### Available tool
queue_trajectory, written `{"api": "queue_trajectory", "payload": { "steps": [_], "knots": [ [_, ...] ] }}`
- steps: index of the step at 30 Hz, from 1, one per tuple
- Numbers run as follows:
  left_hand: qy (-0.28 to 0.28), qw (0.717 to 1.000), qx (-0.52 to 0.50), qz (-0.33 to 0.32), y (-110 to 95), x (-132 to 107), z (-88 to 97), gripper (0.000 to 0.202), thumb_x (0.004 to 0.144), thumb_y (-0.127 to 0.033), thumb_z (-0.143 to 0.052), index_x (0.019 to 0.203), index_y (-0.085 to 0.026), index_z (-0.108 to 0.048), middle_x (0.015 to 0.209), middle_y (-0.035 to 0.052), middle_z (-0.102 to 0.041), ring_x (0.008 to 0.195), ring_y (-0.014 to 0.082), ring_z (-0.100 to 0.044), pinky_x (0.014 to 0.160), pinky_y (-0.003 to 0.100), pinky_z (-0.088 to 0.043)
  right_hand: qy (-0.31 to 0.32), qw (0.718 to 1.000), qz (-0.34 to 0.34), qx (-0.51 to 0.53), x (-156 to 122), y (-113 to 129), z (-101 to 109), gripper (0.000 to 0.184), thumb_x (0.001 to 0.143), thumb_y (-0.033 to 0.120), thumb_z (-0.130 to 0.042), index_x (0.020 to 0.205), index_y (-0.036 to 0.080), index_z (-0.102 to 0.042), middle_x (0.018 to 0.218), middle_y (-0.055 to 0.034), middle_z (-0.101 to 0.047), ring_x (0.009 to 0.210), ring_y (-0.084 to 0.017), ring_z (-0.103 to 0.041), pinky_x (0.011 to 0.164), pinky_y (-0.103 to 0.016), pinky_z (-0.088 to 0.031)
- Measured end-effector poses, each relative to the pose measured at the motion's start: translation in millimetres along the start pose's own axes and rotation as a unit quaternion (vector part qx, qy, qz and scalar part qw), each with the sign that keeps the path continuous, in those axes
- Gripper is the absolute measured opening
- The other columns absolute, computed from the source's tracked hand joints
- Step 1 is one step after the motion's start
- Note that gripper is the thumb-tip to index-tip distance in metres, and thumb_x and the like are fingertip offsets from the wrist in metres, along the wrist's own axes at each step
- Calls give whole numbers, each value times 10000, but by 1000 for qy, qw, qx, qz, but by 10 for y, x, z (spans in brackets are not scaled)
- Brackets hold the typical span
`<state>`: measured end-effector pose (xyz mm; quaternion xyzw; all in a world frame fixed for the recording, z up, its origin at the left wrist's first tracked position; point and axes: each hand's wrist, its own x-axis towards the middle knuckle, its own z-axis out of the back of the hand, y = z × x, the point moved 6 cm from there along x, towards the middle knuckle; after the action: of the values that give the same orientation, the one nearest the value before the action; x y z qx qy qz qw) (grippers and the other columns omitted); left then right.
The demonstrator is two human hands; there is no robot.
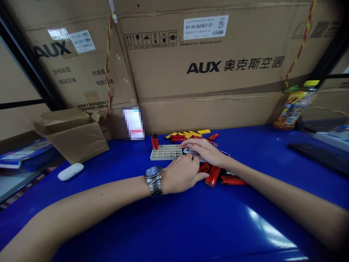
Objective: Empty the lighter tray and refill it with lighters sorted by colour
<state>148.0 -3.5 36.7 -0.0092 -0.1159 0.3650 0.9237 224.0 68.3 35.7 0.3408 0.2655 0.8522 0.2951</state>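
White lighter [191,153] gripped by left hand [181,174] and right hand [205,151], beside plastic tray [166,153].

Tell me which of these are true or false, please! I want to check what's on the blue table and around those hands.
1. A metal wristwatch is on the left wrist. True.
2. The right hand wears a glove. False: it is bare.
3. The red lighters lie inside the slotted plastic tray. False: they lie loose beside the hands on the blue tabletop.
4. The big cardboard carton behind the table shows the word AUX. True.
5. A white earbud case lies left of the hands. True.
6. The yellow lighters lie nearer the person than the hands. False: they lie farther away, beyond the hands.
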Motion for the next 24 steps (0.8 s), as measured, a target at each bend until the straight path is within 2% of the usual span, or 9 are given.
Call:
{"api": "queue_trajectory", "payload": {
  "steps": [3,6,10,12,14,16,18,21,24],
  "knots": [
    [47,999,-7,-17,13,66,9,249,900,-287,-441,972,-84,-564,908,160,-632,790,248,-609,720,376,-483,10,1000,-2,12,14,-32,-2,269,917,183,-404,990,192,-663,1051,-52,-695,1013,-190,-628,925,-410,-465],
    [130,991,9,-11,43,-53,63,182,894,-258,-410,878,-114,-520,835,132,-617,700,209,-572,676,347,-473,35,999,12,1,8,-43,-29,279,921,210,-401,1009,178,-664,1064,-61,-690,1020,-187,-622,940,-387,-451],
    [116,991,-73,-4,124,-292,212,107,902,-237,-360,922,-151,-420,835,103,-584,629,164,-492,598,306,-426,59,997,7,-48,-1,-19,-68,314,922,215,-384,1071,179,-658,1130,-68,-673,1047,-195,-609,954,-392,-434],
    [78,984,-159,16,234,-370,253,77,886,-196,-370,957,-170,-383,805,67,-583,623,148,-488,577,280,-407,70,995,5,-75,-2,11,-92,326,918,205,-380,1091,170,-653,1145,-81,-668,1045,-202,-608,947,-398,-437],
    [-17,974,-216,65,435,-406,315,99,892,-198,-381,989,-178,-381,811,44,-571,634,133,-484,576,261,-394,78,992,12,-98,-6,50,-111,327,916,189,-375,1094,160,-647,1142,-92,-664,1040,-202,-606,935,-394,-444],
    [-118,948,-264,130,683,-434,353,190,928,-300,-382,1071,-177,-398,759,7,-535,585,113,-437,543,247,-367,85,989,26,-121,-13,93,-126,319,912,174,-378,1094,153,-638,1124,-97,-661,1019,-197,-607,918,-386,-455],
    [-188,907,-337,168,894,-445,338,275,929,-433,-393,942,-173,-481,686,-18,-481,556,96,-403,509,226,-348,93,984,40,-144,-25,127,-140,306,908,166,-386,1097,148,-626,1099,-101,-657,987,-194,-609,894,-384,-470],
    [-230,837,-445,219,1120,-455,239,460,875,-586,-412,683,-172,-471,511,-67,-339,431,66,-310,415,201,-278,94,977,62,-179,-44,158,-162,286,908,178,-404,1105,148,-610,1091,-108,-647,991,-201,-598,894,-392,-477],
    [-243,803,-480,258,1208,-481,156,534,823,-643,-441,547,-188,-409,417,-82,-279,357,56,-280,362,196,-236,87,966,89,-228,-62,175,-195,286,908,203,-430,1138,155,-592,1146,-116,-623,1068,-216,-564,957,-409,-446]
  ]
}}
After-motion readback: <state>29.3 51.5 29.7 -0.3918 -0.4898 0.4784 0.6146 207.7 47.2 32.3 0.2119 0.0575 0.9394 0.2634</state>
